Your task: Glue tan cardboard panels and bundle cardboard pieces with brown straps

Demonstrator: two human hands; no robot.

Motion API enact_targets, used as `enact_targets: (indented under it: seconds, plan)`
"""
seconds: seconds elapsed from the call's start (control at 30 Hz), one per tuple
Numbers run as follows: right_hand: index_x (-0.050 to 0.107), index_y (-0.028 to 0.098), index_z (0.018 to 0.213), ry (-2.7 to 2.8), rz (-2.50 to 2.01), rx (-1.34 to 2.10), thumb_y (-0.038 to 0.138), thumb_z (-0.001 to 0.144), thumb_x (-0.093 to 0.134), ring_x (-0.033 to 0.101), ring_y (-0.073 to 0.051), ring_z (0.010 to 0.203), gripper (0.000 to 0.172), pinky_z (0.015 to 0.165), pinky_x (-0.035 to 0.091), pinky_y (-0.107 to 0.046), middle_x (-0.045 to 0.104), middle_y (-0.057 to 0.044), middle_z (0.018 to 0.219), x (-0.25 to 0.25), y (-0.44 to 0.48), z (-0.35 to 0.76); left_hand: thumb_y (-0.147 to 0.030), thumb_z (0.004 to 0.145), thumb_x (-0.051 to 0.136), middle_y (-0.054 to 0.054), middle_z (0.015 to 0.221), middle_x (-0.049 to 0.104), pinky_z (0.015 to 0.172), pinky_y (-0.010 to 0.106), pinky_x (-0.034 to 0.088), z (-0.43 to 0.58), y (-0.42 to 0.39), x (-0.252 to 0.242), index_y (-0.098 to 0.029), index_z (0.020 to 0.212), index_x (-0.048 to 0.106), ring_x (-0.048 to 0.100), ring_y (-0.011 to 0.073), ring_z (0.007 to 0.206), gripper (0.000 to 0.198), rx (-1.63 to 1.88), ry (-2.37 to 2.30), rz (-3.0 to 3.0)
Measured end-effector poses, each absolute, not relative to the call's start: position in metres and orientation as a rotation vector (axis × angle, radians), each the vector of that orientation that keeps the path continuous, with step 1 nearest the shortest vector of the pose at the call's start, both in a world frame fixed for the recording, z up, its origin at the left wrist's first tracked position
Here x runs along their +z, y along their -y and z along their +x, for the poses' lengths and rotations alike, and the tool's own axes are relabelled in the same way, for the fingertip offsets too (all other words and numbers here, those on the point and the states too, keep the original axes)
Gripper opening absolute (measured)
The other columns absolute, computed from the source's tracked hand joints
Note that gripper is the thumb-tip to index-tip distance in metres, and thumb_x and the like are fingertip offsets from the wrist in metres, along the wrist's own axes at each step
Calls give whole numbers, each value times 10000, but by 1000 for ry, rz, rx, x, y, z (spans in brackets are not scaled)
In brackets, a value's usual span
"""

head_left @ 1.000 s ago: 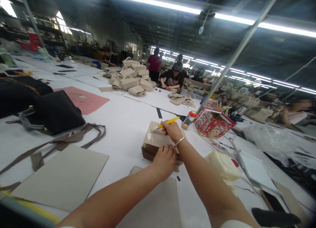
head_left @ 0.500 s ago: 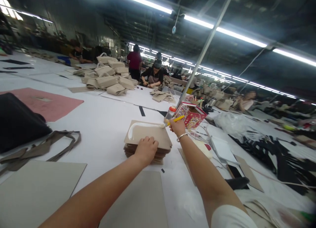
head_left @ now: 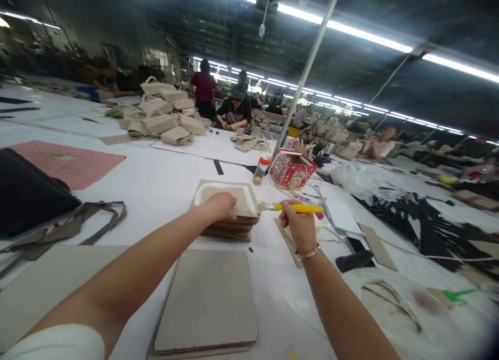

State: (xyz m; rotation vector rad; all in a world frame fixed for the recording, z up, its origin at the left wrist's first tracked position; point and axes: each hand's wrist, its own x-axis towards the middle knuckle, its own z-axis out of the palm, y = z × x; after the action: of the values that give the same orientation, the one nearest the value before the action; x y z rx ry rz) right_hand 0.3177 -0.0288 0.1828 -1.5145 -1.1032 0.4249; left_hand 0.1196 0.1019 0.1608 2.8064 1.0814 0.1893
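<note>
My right hand [head_left: 298,222] is closed around the yellow handle of a flat paintbrush [head_left: 300,208], whose pale bristles point left to the right edge of a stack of beige panels [head_left: 230,229]. A wet white band of what looks like glue [head_left: 249,199] runs along the left, far and right edges of the top panel [head_left: 244,190]. Resting on that panel, my left hand [head_left: 221,206] has its fingers bent downward, their tips partly hidden. Nearer to me lies a second, lower stack of larger grey-beige panels [head_left: 208,303].
Beyond the stack stand a red-lidded jar [head_left: 261,170] and a red patterned box [head_left: 292,169], beside a metal pole [head_left: 302,82]. Beige bags [head_left: 161,113] are heaped farther back, near a seated co-worker [head_left: 236,110]. A black bag [head_left: 31,194] and straps [head_left: 78,222] lie left.
The brush has moved from the far right corner toward me along the right edge, and the white band now covers that edge. My left hand has shifted left on the top panel.
</note>
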Motion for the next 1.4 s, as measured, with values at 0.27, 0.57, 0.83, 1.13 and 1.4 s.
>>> enact_targets:
  seconds: [0.27,0.57,0.83,1.13,1.4]
  plan:
    - [482,207,1172,975,-1256,398,529,825,499,590,-100,473,473,454,489,-210,657,-22,786,179,65,301,-247,756,510,59,839,654,617,260,381,109,-91,190,-170,842,655,582,192,765,185,241,-1028,2898]
    - [450,204,986,1440,-1362,145,408,904,421,636,-159,860,222,777,500,-313,651,-68,988,140,63,269,-152,753,477,60,759,573,687,289,438,15,-42,223,-140,728,563,561,189,792,91,1634,-1464,2709]
    - [415,216,964,1455,-1483,203,433,892,443,637,-171,761,231,669,486,-283,645,-43,876,134,85,225,-265,640,657,-3,774,617,599,277,532,-8,42,178,-142,846,570,599,122,652,256,1825,-984,1000]
    - [402,220,940,1292,-1633,445,410,822,554,551,-132,611,270,608,458,-261,541,26,712,64,147,228,-269,595,746,1,840,646,658,270,538,22,125,66,-173,939,611,605,133,757,382,1259,-907,585]
    - [394,230,936,1053,-1568,858,394,761,638,558,-127,635,342,601,467,-252,579,26,717,36,165,237,-340,696,685,1,895,620,683,289,552,-6,131,39,-195,989,557,598,118,761,351,1123,-930,497]
